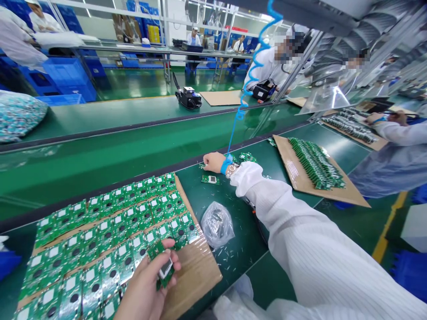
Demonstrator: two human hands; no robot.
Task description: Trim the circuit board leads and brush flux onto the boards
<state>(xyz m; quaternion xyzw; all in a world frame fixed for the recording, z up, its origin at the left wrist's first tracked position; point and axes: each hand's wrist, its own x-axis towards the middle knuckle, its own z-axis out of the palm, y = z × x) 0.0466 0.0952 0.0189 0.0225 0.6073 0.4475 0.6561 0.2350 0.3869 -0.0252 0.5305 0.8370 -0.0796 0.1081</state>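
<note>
My left hand (pixel 150 275) grips a green circuit board (pixel 166 268) with a small grey screen, thumb across its face. Below and left of it, rows of similar circuit boards (pixel 103 235), with white squares and dark round parts, lie on a cardboard sheet (pixel 193 275). My right hand (pixel 214 162) is closed and low over the bench's far edge, wearing a blue coiled-cord wrist strap (pixel 227 164). What its fingers hold is too small to make out. Just below it lies a single board with a screen (pixel 211 179). A clear plastic bag (pixel 217 224) of small parts sits between my hands.
Small white slivers (pixel 230 258) litter the green bench. More boards (pixel 247 157) lie beyond my right wrist. To the right, stacked boards (pixel 315 162) stand on cardboard. A blue coiled cord (pixel 256 58) hangs overhead. Co-workers in white coats (pixel 267 62) sit along nearby benches.
</note>
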